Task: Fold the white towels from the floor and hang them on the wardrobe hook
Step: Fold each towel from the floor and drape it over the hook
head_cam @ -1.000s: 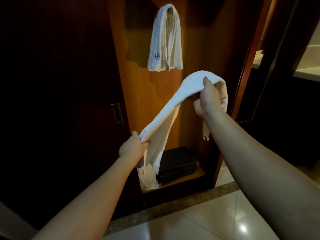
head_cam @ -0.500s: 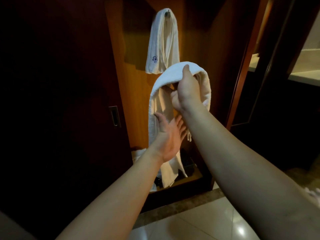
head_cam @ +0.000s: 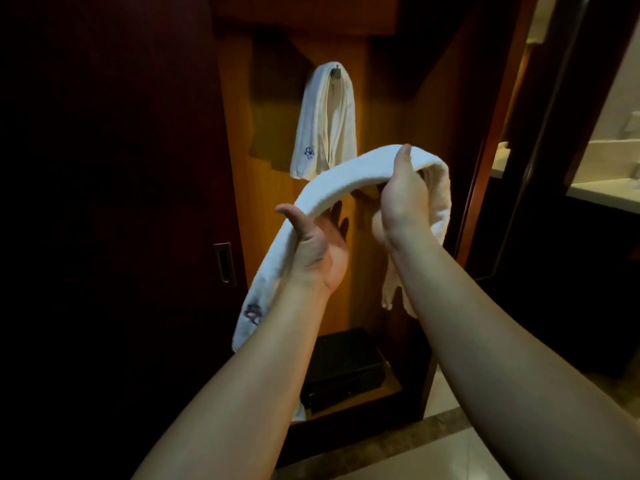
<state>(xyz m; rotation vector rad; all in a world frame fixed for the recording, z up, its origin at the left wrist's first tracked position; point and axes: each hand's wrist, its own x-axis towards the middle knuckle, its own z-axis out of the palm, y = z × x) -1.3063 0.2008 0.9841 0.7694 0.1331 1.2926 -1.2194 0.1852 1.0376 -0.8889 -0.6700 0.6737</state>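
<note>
Folded white towel (head_cam: 349, 174) at frame centre, draped between my hands. Right hand (head_cam: 403, 206) grip pinching its fold; left hand (head_cam: 318, 247) grip spread, palm up beneath. Hung towel (head_cam: 325, 123) already on wardrobe hook (head_cam: 336, 71), upper centre. I judge: this one left to hang.

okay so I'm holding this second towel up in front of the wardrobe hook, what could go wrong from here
1. The hook already carries a hanging towel; adding another could knock it off or leave little room.
2. The held towel only drapes over the open left hand; its long end could slide off.
3. The fold may loosen, since only the right hand grips it.
</note>
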